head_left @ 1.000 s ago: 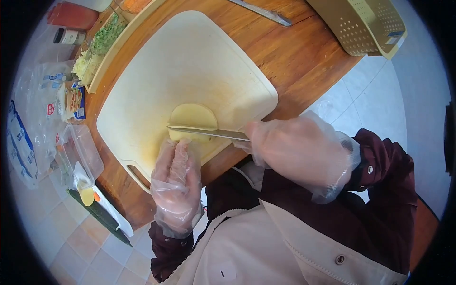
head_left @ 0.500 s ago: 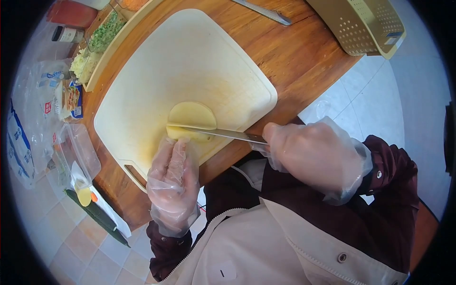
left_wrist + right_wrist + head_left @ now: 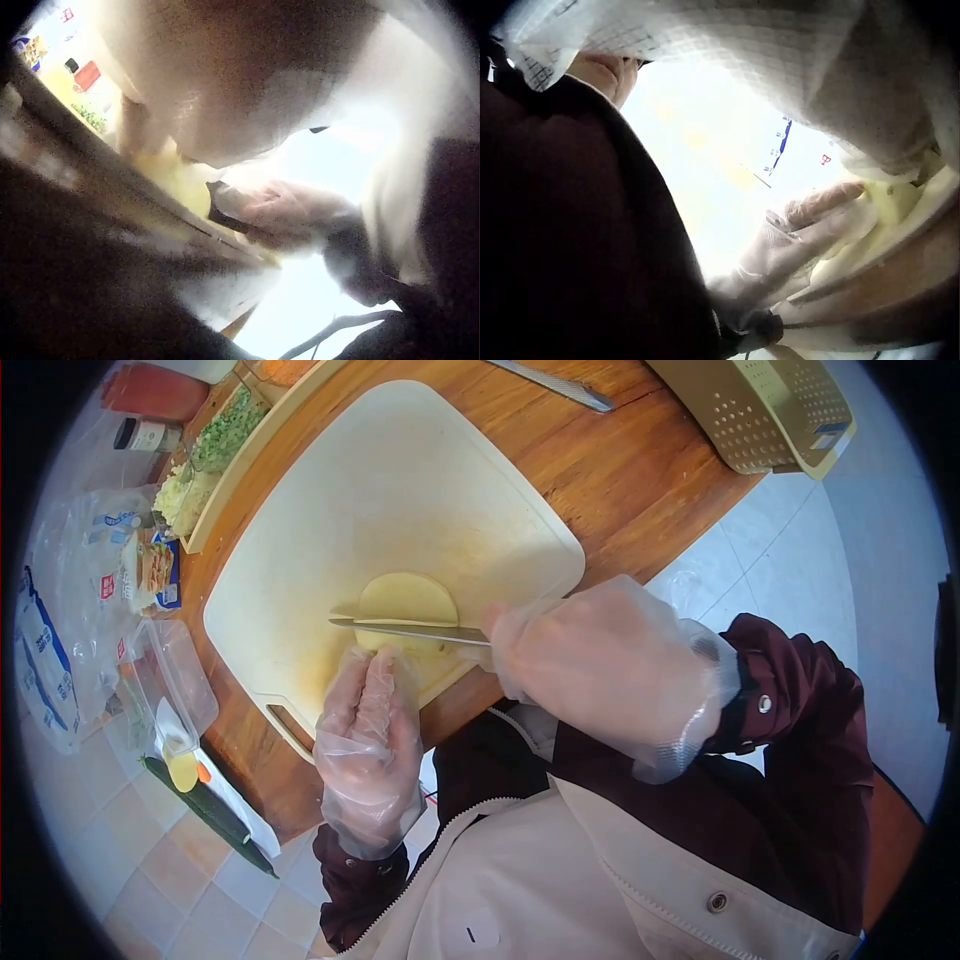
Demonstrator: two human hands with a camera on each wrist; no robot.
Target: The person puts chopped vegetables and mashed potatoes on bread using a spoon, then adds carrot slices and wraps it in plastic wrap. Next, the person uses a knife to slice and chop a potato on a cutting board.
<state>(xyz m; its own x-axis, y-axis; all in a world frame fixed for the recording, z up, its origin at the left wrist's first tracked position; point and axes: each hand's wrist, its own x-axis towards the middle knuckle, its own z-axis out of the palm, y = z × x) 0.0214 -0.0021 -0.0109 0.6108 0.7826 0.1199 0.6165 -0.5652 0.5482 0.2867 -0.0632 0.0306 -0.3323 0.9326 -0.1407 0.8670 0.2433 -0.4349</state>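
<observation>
Our long steel-bladed knife [image 3: 425, 631] has slid toward the left corner of the white plastic cutting board [image 3: 385, 475], gripped in our clear-gloved right hand [image 3: 610, 665]. By the board's near edge, our clear-gloved left hand [image 3: 370, 750] presses the pale-yellow rounded vegetable [image 3: 408, 598] with outstretched fingers; slicing seems unfinished.

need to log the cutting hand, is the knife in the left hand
No, the right hand grips the knife, its blade lying across the yellow food.
</observation>
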